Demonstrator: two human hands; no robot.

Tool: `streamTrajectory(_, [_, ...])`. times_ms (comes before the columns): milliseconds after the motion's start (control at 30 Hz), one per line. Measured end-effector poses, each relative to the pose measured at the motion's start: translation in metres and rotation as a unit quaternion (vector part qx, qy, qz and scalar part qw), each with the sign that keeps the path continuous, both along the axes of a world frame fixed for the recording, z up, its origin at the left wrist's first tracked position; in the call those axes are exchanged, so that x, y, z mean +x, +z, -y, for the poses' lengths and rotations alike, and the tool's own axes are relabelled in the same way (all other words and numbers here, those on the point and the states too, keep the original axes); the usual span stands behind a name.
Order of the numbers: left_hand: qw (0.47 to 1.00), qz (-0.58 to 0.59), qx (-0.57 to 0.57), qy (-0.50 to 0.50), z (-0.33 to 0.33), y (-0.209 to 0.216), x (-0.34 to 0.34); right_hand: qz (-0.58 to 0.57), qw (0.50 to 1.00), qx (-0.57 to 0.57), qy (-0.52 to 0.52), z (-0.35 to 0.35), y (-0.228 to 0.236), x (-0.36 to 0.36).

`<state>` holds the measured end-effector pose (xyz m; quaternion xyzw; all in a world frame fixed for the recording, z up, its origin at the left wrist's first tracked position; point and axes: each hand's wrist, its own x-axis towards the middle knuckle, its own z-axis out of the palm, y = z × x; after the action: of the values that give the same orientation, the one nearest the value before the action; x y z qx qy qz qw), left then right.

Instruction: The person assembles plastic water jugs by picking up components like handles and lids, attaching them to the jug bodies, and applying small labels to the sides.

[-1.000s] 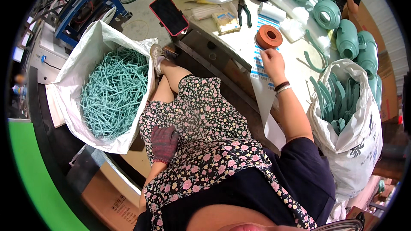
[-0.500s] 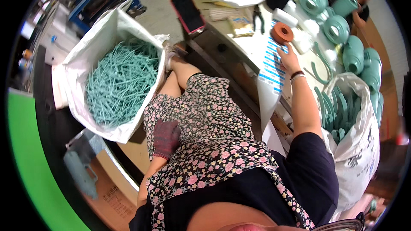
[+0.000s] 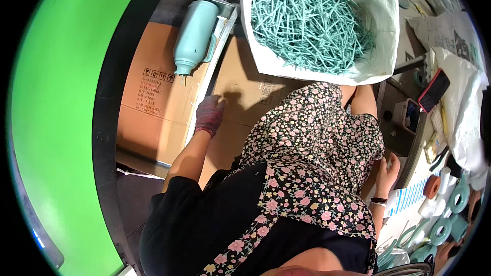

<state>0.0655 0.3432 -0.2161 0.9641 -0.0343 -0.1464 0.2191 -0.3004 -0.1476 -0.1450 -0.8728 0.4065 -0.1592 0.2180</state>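
Far left, beyond gloved left hand [image 3: 209, 115]: teal flask shell [image 3: 194, 36], neck nearward | left fingers half-open, untouching; bare right hand [image 3: 387, 176] loosely curled, seems empty | step: probably reaching for shell | needs: fingers widened round handle [image 3: 210, 49]

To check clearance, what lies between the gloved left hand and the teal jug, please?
Brown cardboard and part of the pale rail, in the head view.

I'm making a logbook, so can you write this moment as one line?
left hand: gloved, near teal jug | right hand: bare, beside apron | white bag: teal strips
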Motion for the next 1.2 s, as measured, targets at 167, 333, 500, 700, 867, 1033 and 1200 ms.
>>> streamTrajectory(167, [0.996, 0.085, 0.015, 0.01, -0.044, -0.036, 0.039, 0.028, 0.997, 0.048, -0.055, 0.002, -0.013, -0.001])
streamTrajectory(333, [0.88, 0.232, 0.355, -0.214, -0.049, -0.03, 0.129, 0.062, 0.982, 0.104, -0.145, -0.011, -0.012, -0.069])
streamTrajectory(500, [0.753, -0.057, -0.456, 0.471, -0.122, -0.096, 0.21, 0.057, 0.972, 0.159, -0.165, -0.015, 0.008, -0.092])
streamTrajectory(700, [0.892, 0.108, -0.245, 0.365, -0.121, -0.079, 0.184, 0.063, 0.972, 0.185, -0.127, -0.013, 0.016, -0.058])
streamTrajectory(867, [0.748, 0.056, -0.593, 0.294, -0.099, 0.03, 0.13, 0.16, 0.959, 0.234, -0.028, -0.04, 0.051, 0.037])
streamTrajectory(1033, [0.63, -0.041, -0.71, 0.311, -0.086, 0.113, 0.055, 0.139, 0.955, 0.04, 0.259, -0.067, 0.093, 0.107])
streamTrajectory(1200, [0.731, -0.244, -0.605, 0.2, 0.026, 0.089, 0.043, 0.228, 0.878, -0.119, 0.404, -0.076, 0.115, 0.163])
